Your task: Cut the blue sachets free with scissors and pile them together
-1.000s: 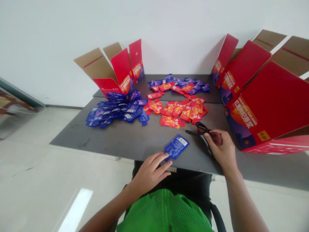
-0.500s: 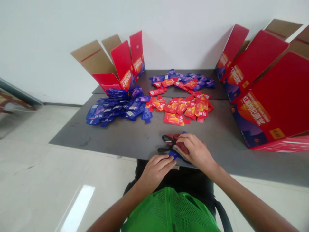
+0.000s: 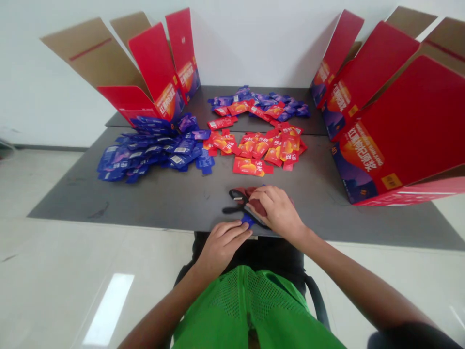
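Observation:
Near the front edge of the table, my left hand (image 3: pixel 225 238) has its fingertips on the end of a blue pouch (image 3: pixel 248 220), holding it against the tabletop. My right hand (image 3: pixel 276 209) is closed over a crumpled reddish-brown cloth (image 3: pixel 258 207) on top of that pouch, hiding most of it. A black looped thing (image 3: pixel 235 195), like a scissors handle or a strap, lies beside the right fingers; its kind is unclear. Beyond my hands, a single red pouch (image 3: pixel 250 166) lies in front of a pile of red pouches (image 3: pixel 267 145).
A large heap of blue pouches (image 3: pixel 156 150) lies at left. More blue pouches (image 3: pixel 286 107), with red ones among them, are at the back of the grey table (image 3: pixel 174 203). An open red carton (image 3: pixel 152 68) stands at back left; several open red cartons (image 3: pixel 395 126) line the right.
My view has shifted, so the table and its contents appear higher and further left. Both hands keep nearly the same place on the blue pouch, with the cloth under the right hand.

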A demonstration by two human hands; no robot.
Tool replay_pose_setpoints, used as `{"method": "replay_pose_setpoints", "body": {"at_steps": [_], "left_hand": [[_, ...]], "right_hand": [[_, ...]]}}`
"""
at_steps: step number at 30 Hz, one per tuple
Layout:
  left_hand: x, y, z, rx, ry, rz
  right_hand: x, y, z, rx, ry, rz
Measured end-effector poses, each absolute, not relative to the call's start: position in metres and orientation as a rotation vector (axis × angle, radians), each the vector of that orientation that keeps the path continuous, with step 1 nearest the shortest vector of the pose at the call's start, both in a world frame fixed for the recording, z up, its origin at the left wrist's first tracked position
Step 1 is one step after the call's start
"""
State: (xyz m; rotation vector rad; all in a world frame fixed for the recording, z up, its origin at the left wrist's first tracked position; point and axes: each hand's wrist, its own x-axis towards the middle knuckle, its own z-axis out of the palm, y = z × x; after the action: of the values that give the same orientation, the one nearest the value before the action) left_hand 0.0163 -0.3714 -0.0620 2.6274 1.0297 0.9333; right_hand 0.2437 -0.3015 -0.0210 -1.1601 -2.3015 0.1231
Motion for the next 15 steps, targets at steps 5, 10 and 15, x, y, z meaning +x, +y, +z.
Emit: {"method": "replay_pose_setpoints", "body": {"at_steps": [5,10,15], "left_hand": [[0.017,-0.371,-0.064,2.614,1.035,1.003],[0.018,-0.372,-0.062,2.582,1.030,0.999],[0.017,-0.372,-0.063,2.586,1.028,0.978]], "right_hand": [[0.269,-0.268,-0.007,-1.334,-2.143,-0.059],[0.231,-0.304,-0.006,-1.084,-2.246,0.108],[0.245,-0.289,-0.024,-1.170,-2.279,0.116]]}}
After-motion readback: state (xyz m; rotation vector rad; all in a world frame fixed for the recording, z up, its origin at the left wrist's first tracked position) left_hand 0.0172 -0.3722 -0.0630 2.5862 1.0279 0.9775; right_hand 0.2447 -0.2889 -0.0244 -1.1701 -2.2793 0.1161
